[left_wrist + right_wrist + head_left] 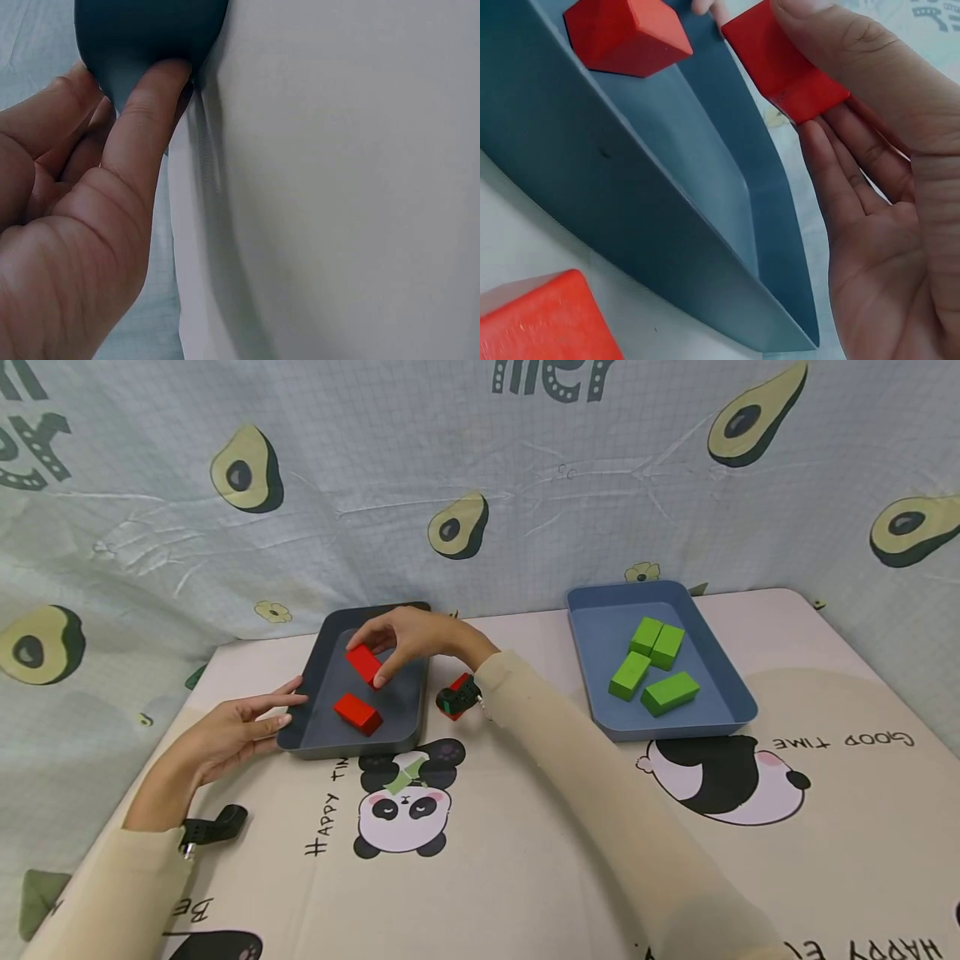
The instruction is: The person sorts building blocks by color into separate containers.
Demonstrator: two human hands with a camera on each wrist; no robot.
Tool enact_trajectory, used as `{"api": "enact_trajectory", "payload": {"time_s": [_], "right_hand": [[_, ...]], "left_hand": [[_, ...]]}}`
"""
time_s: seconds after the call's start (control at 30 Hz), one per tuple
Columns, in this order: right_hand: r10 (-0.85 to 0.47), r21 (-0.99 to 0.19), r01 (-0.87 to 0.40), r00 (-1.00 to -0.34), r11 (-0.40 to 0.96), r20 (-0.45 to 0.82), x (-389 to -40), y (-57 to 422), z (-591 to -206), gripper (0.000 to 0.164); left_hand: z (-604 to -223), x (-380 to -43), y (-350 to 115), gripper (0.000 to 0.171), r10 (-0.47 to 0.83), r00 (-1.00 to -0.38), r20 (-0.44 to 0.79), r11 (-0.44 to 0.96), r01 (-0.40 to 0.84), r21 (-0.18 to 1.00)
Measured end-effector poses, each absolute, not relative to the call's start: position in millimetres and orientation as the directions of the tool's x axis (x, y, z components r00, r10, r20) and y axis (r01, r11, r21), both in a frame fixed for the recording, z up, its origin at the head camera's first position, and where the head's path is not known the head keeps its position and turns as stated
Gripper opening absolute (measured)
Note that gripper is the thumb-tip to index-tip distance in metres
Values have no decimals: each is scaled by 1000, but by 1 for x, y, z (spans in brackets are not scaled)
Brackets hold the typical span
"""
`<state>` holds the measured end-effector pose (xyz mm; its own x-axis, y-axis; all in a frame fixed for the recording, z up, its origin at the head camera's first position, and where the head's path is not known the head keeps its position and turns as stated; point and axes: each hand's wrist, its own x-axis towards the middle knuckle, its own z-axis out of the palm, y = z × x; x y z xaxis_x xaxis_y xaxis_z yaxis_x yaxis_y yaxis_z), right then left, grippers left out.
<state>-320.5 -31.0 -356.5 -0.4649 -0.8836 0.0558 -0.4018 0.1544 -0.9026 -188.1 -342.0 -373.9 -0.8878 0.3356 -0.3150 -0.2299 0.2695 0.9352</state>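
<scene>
My left hand (232,731) grips the left rim of a dark grey tray (397,714); in the left wrist view its thumb (139,124) lies against the tray's outer wall. My right hand (423,631) is over the tray, pinching a red block (363,664) between thumb and fingers. The right wrist view has this held block (787,64) raised and tilted. A second red block (358,714) lies on the tray floor. Just right of the tray, a third red block (459,681) sits on the table, partly hidden by the right wrist camera.
At the right stands a blue tray (592,618) with several green blocks (670,693) in it. Panda prints cover the pale tablecloth (510,860). Behind the table hangs an avocado-patterned sheet (360,460). My right forearm (600,793) crosses between the trays.
</scene>
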Motion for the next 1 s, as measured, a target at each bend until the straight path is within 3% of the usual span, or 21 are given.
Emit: {"api": "enact_trajectory", "payload": {"time_s": [0.23, 0.57, 1.0], "right_hand": [[-891, -906, -391, -452, 164, 33, -319, -36, -359, 60], [-879, -883, -378, -471, 279, -76, -317, -44, -360, 58], [-863, -778, -506, -496, 373, -91, -313, -49, -363, 53]], "left_hand": [[-373, -188, -342, 47, 339, -888, -312, 249, -235, 939], [-375, -188, -342, 47, 360, -886, -292, 208, -229, 951], [-376, -188, -342, 48, 351, -889, -294, 224, -225, 948]]}}
